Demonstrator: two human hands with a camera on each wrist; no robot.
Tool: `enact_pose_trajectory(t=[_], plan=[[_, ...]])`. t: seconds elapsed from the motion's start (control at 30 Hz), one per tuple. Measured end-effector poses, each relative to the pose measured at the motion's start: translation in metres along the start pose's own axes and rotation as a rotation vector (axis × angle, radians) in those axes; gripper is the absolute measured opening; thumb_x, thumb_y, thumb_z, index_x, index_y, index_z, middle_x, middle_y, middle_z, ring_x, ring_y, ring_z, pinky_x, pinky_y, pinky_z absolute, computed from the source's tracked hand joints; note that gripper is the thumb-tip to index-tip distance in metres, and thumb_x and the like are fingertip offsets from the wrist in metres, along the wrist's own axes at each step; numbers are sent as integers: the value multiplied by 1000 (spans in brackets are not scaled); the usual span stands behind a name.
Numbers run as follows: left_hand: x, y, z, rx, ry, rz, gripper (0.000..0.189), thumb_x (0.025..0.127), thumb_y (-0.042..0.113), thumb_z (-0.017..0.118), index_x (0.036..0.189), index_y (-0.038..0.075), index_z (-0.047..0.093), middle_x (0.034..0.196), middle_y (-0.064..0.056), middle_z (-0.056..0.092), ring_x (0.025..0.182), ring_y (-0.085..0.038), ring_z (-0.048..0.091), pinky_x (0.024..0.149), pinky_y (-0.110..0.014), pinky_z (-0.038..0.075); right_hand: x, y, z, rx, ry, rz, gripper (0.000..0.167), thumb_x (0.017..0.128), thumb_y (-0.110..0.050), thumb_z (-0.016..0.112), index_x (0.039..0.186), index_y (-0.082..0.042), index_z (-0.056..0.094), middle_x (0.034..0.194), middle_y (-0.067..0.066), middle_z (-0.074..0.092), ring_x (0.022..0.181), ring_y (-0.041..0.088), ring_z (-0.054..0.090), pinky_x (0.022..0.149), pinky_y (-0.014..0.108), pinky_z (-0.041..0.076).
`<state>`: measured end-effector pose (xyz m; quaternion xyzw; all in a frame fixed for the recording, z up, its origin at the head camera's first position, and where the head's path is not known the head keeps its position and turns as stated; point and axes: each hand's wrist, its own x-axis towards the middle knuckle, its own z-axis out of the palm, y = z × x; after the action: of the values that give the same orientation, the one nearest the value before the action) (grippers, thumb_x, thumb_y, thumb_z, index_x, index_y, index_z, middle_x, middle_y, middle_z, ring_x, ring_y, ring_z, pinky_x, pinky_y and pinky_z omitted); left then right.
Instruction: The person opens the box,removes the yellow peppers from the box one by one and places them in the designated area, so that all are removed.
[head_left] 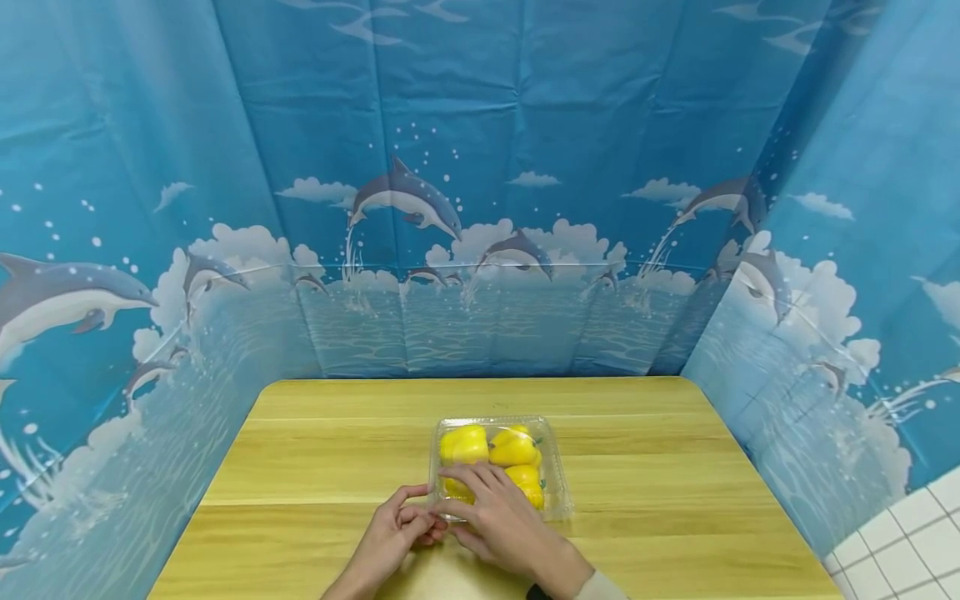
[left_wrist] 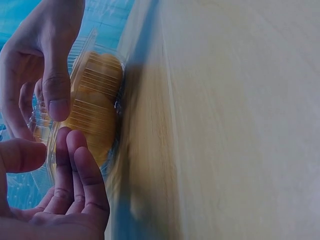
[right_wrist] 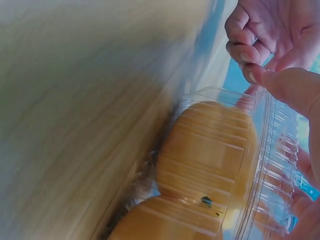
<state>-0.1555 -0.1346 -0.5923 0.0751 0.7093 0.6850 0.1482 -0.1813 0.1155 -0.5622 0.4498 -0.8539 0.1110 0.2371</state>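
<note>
A clear plastic clamshell box with a ribbed wall and a rim sits on the table, its lid over several yellow bell peppers. At its near left corner, my left hand holds the rim, thumb on the lid side and fingertips under the edge. My right hand reaches over the lid from the near side. Its fingers lie across the top and its thumb is at the near rim, close to the left fingertips. The right hand hides part of the front peppers in the head view.
The wooden table extends on all sides of the box. A blue curtain printed with dolphins hangs behind it and along both sides. White tiles show at the lower right.
</note>
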Motion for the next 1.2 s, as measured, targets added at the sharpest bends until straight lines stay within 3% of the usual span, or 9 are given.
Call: enact_pose_trajectory(t=[0.63, 1.2], plan=[[-1, 0, -3, 4, 3, -22, 57, 115, 7, 62, 167, -10, 46, 119, -17, 85, 104, -20, 82, 92, -24, 68, 4, -4, 4, 17, 7, 72, 14, 101, -40, 95, 114, -40, 92, 158, 0, 72, 140, 20, 68, 111, 44, 62], [-2, -1, -6, -22, -8, -27, 60, 113, 11, 73, 164, -11, 50, 123, -15, 86, 110, -24, 85, 96, -26, 70, 7, -5, 7, 24, 62, 66, 13, 96, -36, 100, 106, -35, 93, 153, 1, 74, 126, 19, 71, 104, 39, 62]])
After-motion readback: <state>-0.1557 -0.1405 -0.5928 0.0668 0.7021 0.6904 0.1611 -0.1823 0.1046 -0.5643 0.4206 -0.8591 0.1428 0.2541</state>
